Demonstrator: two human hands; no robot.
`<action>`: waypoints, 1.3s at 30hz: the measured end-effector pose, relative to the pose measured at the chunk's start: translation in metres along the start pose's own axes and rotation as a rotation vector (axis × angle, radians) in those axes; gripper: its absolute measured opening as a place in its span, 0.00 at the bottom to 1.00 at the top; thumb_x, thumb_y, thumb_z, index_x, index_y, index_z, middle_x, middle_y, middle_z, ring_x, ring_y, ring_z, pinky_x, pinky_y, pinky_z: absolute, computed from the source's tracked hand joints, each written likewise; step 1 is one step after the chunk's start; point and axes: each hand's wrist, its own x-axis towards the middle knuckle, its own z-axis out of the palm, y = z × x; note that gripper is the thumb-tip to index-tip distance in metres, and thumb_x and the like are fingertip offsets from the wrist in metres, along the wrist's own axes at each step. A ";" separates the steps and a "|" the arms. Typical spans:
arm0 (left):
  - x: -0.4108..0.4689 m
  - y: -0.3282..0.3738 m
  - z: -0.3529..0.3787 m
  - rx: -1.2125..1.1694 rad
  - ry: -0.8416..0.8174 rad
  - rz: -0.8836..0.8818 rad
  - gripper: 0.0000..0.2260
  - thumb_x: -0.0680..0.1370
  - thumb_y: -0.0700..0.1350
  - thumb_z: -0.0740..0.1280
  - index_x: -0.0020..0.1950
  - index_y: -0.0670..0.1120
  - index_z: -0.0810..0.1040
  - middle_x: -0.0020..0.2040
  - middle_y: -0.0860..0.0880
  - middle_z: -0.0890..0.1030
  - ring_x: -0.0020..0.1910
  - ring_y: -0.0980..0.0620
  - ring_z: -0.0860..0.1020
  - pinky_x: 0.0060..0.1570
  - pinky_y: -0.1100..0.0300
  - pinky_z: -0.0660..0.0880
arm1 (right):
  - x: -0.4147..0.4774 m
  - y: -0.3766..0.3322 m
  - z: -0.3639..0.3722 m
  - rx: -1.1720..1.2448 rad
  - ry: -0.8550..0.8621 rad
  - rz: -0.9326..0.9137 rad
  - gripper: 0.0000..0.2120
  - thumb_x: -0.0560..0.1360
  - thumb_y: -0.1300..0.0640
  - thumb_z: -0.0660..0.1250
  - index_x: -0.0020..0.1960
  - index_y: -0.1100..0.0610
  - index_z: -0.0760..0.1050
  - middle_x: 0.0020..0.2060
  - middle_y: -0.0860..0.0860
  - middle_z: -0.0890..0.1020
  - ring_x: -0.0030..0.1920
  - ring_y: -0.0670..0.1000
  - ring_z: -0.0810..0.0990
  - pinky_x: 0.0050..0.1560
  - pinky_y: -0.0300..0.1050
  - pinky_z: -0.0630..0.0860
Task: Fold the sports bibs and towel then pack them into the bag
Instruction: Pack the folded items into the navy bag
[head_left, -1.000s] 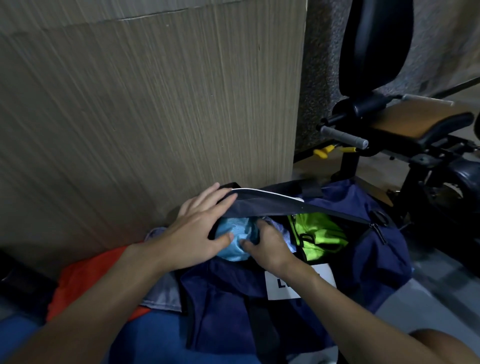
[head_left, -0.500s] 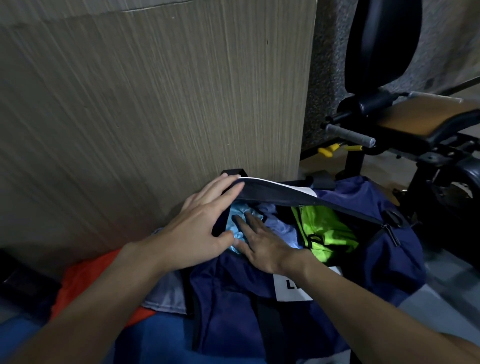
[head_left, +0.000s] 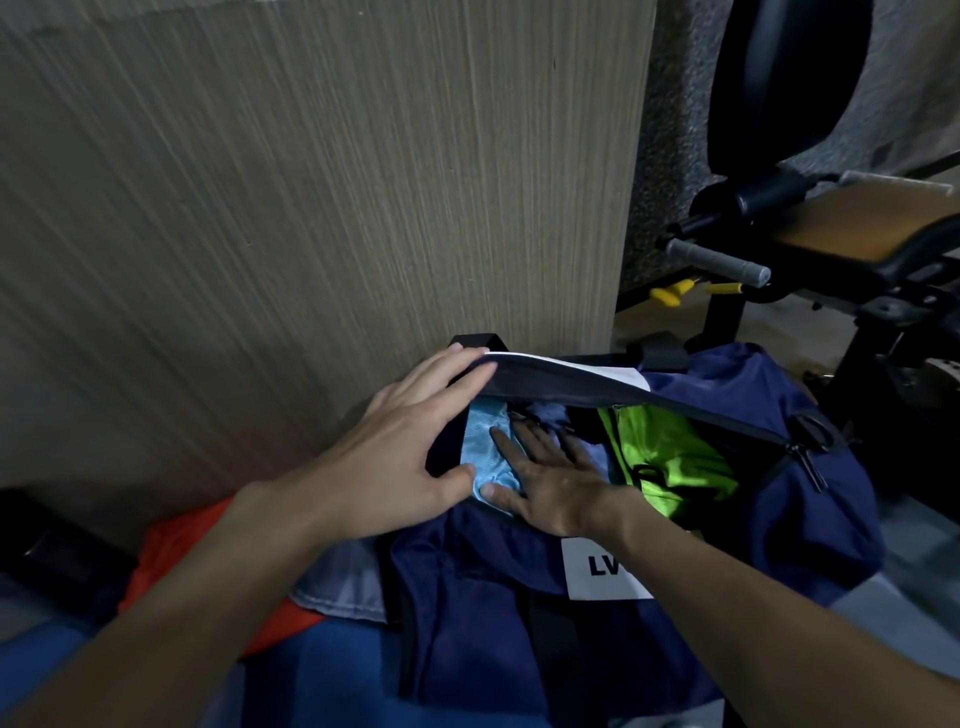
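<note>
While left hand (head_left: 395, 457) spans bag (head_left: 467, 597) rim, grip spread, right hand (head_left: 556, 488) lies flat, splayed, on light-blue bib (head_left: 485, 447); wood panel (head_left: 311, 208) close behind.

Right hand (head_left: 558, 493) on blue cloth (head_left: 480, 460)
</note>
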 end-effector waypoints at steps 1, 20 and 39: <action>0.000 0.000 0.000 0.001 0.002 -0.001 0.39 0.70 0.60 0.58 0.81 0.53 0.52 0.77 0.67 0.46 0.78 0.65 0.42 0.77 0.45 0.52 | 0.000 0.000 0.000 -0.001 -0.001 0.000 0.39 0.75 0.27 0.42 0.78 0.44 0.33 0.78 0.47 0.34 0.76 0.46 0.31 0.75 0.56 0.33; -0.001 0.005 0.024 0.020 0.032 -0.076 0.30 0.75 0.51 0.59 0.79 0.50 0.62 0.80 0.54 0.57 0.79 0.54 0.50 0.75 0.43 0.57 | -0.113 -0.052 -0.009 0.074 0.513 -0.406 0.16 0.81 0.47 0.54 0.55 0.54 0.77 0.47 0.49 0.79 0.49 0.53 0.76 0.51 0.50 0.74; -0.232 -0.135 0.055 0.029 0.433 -0.636 0.22 0.79 0.52 0.57 0.70 0.46 0.75 0.71 0.50 0.74 0.73 0.52 0.68 0.72 0.48 0.65 | -0.001 -0.229 0.039 -0.132 0.094 -0.693 0.20 0.83 0.49 0.53 0.72 0.55 0.67 0.70 0.52 0.71 0.74 0.51 0.63 0.77 0.47 0.51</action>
